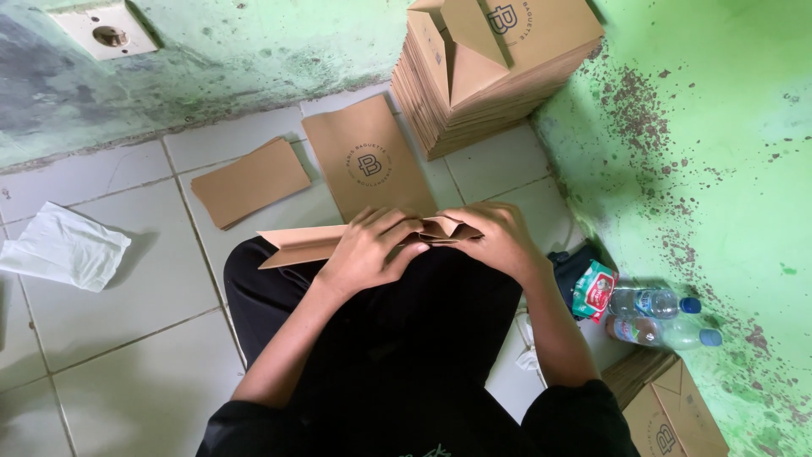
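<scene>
A brown paper bag lies across my lap, its long body reaching left. Both hands grip its right end. My left hand presses down on the folded paper, fingers curled over it. Touching that same end from the right, my right hand pinches the creased flaps. A flat printed brown bag rests on the tiled floor just beyond my hands. A tall stack of finished brown bags stands against the wall at the top.
A small pile of plain brown sheets lies left on the tiles. White crumpled plastic sits far left. Two plastic bottles and a red-green packet lie by the green wall. More brown bags sit bottom right.
</scene>
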